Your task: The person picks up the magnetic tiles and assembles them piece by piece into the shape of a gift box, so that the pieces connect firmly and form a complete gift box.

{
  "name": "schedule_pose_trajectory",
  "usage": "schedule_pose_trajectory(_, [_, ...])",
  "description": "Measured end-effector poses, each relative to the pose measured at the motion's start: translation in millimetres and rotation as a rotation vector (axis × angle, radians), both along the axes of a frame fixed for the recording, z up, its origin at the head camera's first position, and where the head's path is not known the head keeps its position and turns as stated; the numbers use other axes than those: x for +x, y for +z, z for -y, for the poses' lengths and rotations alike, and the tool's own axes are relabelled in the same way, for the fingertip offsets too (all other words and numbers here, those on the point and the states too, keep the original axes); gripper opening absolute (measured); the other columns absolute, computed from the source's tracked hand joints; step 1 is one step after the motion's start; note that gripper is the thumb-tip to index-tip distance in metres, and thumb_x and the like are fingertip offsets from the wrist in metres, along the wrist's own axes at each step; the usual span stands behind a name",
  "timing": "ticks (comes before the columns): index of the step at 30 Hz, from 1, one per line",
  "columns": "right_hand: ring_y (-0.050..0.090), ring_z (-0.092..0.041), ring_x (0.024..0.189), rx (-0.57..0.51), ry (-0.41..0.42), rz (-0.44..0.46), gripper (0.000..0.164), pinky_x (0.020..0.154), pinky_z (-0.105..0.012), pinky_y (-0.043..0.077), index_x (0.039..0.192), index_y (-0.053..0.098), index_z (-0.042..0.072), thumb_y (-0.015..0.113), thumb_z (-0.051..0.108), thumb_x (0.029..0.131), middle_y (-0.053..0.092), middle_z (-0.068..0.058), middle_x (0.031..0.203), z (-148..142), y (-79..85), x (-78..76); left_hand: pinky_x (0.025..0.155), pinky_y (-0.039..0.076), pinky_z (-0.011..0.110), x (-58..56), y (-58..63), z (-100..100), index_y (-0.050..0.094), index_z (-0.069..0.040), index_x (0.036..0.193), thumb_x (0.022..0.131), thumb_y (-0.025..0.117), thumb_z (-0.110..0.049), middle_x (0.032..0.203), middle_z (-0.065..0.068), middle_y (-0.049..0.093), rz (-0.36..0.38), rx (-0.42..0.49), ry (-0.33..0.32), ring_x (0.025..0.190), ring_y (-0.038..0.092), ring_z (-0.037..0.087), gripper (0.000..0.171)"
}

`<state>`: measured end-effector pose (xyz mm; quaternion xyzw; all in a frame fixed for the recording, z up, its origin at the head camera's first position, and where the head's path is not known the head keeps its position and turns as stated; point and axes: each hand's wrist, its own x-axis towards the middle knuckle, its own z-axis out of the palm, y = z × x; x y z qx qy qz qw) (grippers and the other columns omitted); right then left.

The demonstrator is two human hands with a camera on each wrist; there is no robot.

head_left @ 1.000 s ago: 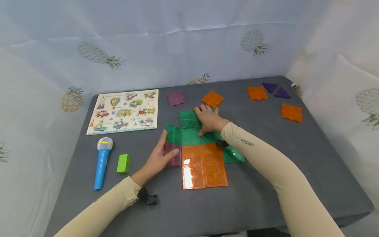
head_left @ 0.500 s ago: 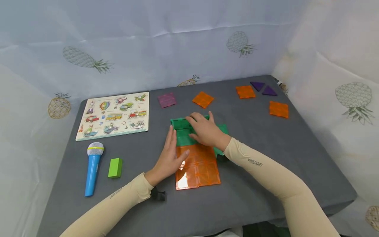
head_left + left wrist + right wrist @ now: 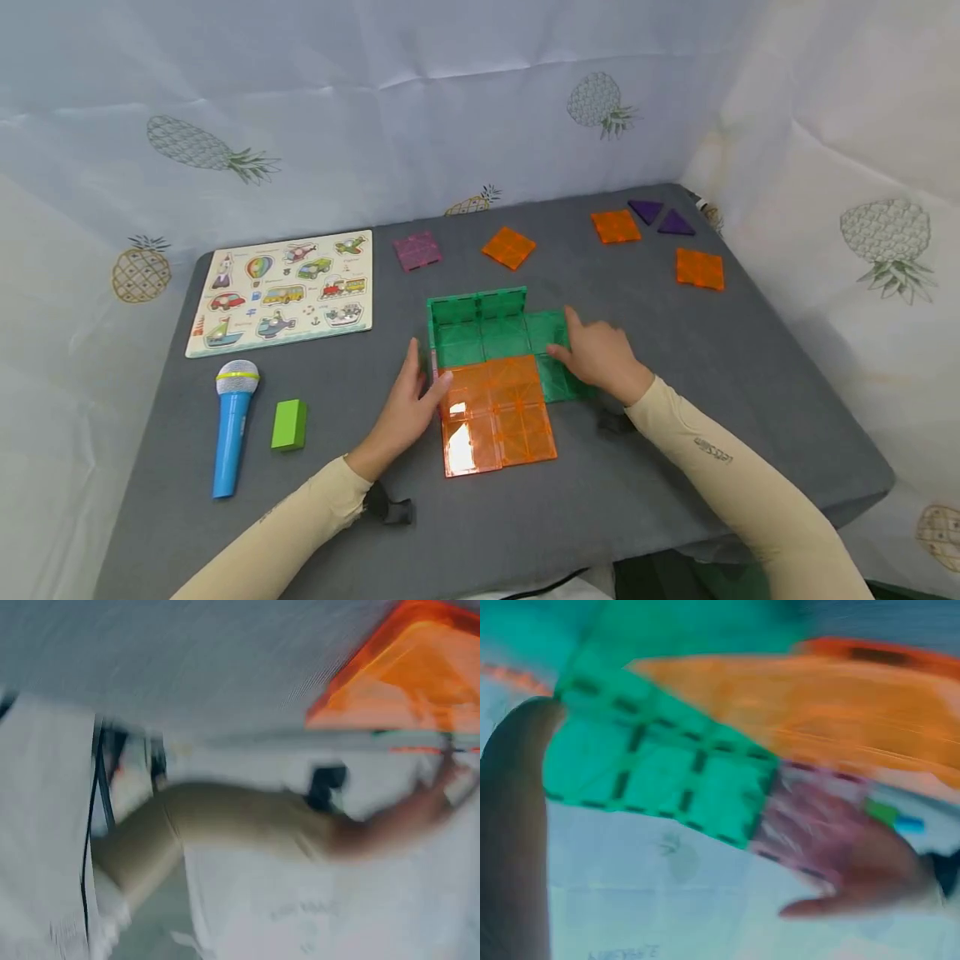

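A pineapple-print curtain backs a gray desk in the head view; green tiles edge flat orange tiles between the left hand, fingers extended, and right hand, grip unclear. Left wrist view: orange, blurred. Right wrist view: a pink tile adjoins green, the left hand behind.

Both arms reach in from the near side, cream sleeves down to the wrists, hands well apart. Left hand has its fingers pretty much straight and pointing forward, thumb spread off toward the right hand. That one's got index and thumb stretched out with a gap between, knuckles up, the rest tucked out of sight, so can't say how those lie.
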<state>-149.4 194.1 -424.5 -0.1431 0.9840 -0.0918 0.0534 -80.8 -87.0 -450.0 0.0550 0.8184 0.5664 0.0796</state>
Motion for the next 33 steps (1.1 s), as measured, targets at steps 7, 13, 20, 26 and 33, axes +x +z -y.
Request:
schedule_pose_trajectory(7, [0.047,-0.045,0.119,-0.332,-0.020,0.173,0.076,0.092,-0.057,0.042,0.147,0.020,0.006,0.051,0.047,0.092,0.045,-0.030,0.134,-2,-11.9,17.7,0.112,0.017,0.042,9.9,-8.4,5,-0.003,0.002,0.148,0.097,0.048,-0.018,0.156,0.017,0.002,0.065,0.134,-0.056,0.144,0.008,0.029,0.074])
schedule_pose_trajectory(13, [0.053,-0.035,0.116,-0.542,-0.116,0.170,0.071,0.087,-0.051,0.047,0.148,0.016,0.015,0.050,0.045,0.093,0.047,-0.021,0.136,-4,10.4,18.9,0.114,0.012,0.046,9.1,-6.8,3,-0.002,-0.003,0.149,0.099,0.043,-0.023,0.157,0.013,0.001,0.072,0.183,-0.095,0.145,0.003,0.026,0.069])
schedule_pose_trajectory(20, [0.046,-0.033,0.123,-0.554,-0.020,0.036,0.068,0.094,-0.053,0.042,0.146,0.022,0.014,0.055,0.039,0.092,0.043,-0.015,0.139,16,27.7,26.6,0.115,0.011,0.048,-0.8,-5.6,5,-0.001,-0.006,0.150,0.102,0.034,-0.023,0.158,0.010,0.004,0.095,0.222,-0.083,0.145,0.005,0.025,0.062])
schedule_pose_trajectory(26, [0.036,-0.034,0.127,-0.466,0.157,-0.195,0.065,0.099,-0.054,0.036,0.140,0.036,0.009,0.065,0.032,0.087,0.039,-0.015,0.140,30,16.3,41.9,0.116,0.007,0.048,-1.9,-5.8,5,-0.001,-0.007,0.150,0.102,0.028,-0.032,0.158,0.006,0.003,0.140,0.229,-0.021,0.146,0.001,0.022,0.061])
schedule_pose_trajectory(33, [0.027,-0.032,0.132,-0.057,0.676,-0.329,0.081,0.098,-0.060,0.026,0.133,0.045,0.025,0.073,0.059,0.065,0.035,-0.010,0.143,46,-12.9,81.6,0.115,0.015,0.048,-5.0,-6.3,4,0.001,-0.011,0.151,0.099,0.037,-0.042,0.157,0.008,0.011,0.222,0.281,0.078,0.145,0.013,0.025,0.071])
